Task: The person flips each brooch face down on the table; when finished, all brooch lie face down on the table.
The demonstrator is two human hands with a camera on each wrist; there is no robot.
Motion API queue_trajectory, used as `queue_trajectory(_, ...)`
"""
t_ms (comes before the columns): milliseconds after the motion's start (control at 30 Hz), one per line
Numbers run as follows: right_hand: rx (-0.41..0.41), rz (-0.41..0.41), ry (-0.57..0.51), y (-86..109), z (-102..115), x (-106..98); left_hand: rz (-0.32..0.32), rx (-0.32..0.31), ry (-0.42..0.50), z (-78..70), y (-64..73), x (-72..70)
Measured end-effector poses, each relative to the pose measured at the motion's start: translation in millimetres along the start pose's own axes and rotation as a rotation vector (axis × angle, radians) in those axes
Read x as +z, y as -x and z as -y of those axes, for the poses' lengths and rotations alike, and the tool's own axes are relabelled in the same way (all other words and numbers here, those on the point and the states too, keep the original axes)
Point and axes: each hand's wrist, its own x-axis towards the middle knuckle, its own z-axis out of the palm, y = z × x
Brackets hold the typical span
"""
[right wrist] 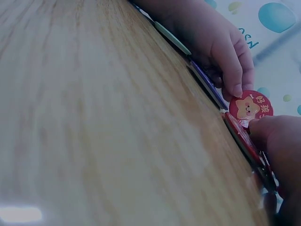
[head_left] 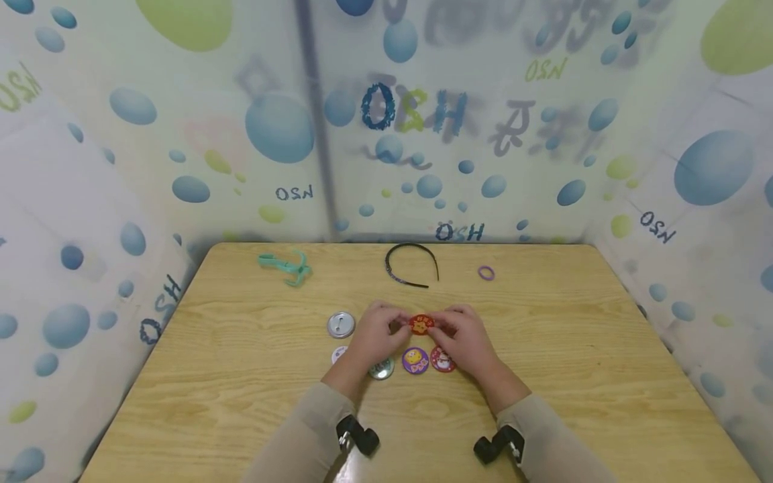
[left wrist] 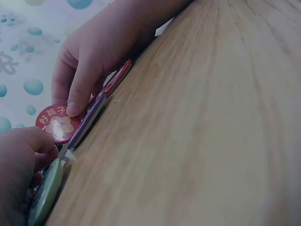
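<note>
A round red pin badge (head_left: 421, 325) with a yellow star and lettering is raised between both hands. My left hand (head_left: 377, 335) pinches its left edge between thumb and fingers, and my right hand (head_left: 466, 339) pinches the opposite edge. In the left wrist view the badge (left wrist: 52, 126) stands tilted, its printed face showing. Just below the hands lie a purple badge (head_left: 415, 360) with a yellow figure and another red badge (head_left: 443, 359), partly covered by the right hand. A greenish badge (head_left: 382, 368) and a white badge (head_left: 338, 353) are partly hidden by the left hand.
A silver badge (head_left: 341, 325) lies pin side up left of the left hand. Along the back of the wooden table (head_left: 241, 376) are a mint-green claw-shaped hair clip (head_left: 290, 267), a black headband (head_left: 392, 268) and a purple hair tie (head_left: 486, 273). Patterned cloth walls surround the table.
</note>
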Motion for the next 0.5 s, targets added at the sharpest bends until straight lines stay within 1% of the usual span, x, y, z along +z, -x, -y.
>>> queue_trajectory(233, -0.047, -0.034, -0.018, -1.4, -2.0, 0.6, -0.001, 0.017, -0.002, -0.4, -1.3, -1.0)
queue_trajectory(433, -0.084, -0.058, -0.006, -0.8, -2.7, 1.3, -0.021, 0.040, -0.007, -0.4, -0.8, -0.4)
queue_trajectory(500, -0.084, -0.062, -0.007, -0.7, -2.1, 1.2, -0.026, 0.045, -0.009, 0.0, -0.7, 0.0)
